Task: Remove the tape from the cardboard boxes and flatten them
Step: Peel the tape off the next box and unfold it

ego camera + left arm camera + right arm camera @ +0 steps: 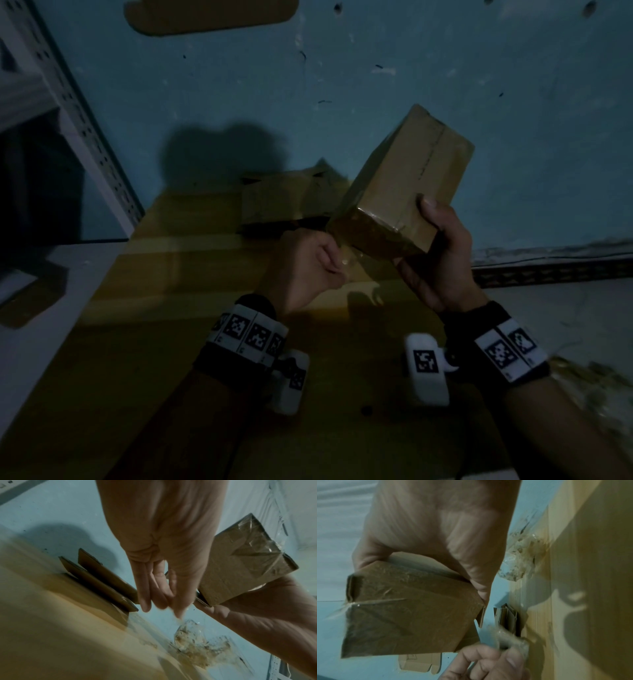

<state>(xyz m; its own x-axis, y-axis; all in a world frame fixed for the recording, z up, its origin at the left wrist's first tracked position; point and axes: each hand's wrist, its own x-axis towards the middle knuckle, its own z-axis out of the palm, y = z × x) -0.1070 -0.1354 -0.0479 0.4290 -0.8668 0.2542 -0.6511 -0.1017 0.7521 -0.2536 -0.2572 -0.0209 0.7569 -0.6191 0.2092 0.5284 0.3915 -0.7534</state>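
Head view shows the right hand [442, 260] wrapped round a small, light, stiff cardboard box [400, 181] held up over the bench [171, 308], while the left hand [308, 267] pinches the thin, sticky tape [349, 260] at its end.

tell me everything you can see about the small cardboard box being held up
The small cardboard box is plain brown and still closed, held tilted in the air above flattened cardboard. Glossy clear tape covers its near end and runs along a seam. The right hand grips that end from below; the left hand pinches a tape strip peeling off it.
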